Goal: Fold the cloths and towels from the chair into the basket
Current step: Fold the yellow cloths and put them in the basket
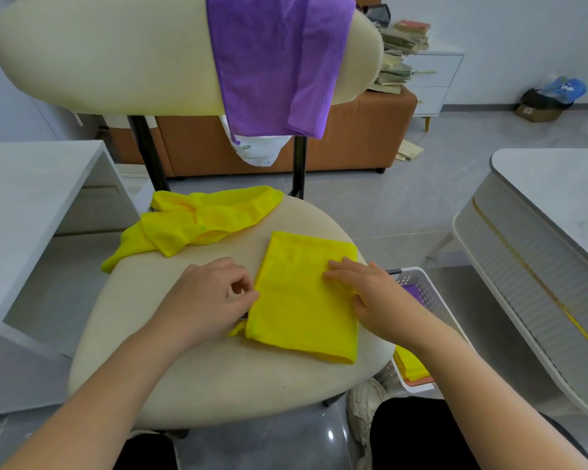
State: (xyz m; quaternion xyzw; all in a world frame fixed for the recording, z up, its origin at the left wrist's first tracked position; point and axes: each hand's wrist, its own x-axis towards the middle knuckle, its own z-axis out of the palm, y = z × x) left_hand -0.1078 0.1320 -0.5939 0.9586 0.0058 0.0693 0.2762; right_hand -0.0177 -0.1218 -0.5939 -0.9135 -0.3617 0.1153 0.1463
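Hands-wise, left hand (214, 296) pinches the edge and right hand (364, 290) presses flat on the folded yellow cloth (302, 307) on the chair seat (184, 368), so I'd guess roughly halfway: crumpled yellow cloth (197, 225) and purple towel (275, 62) not done yet, a couple of pieces already in the basket (421, 276).

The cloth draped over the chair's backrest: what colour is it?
The draped cloth is plain purple; the head view, the only one, shows it clearly.
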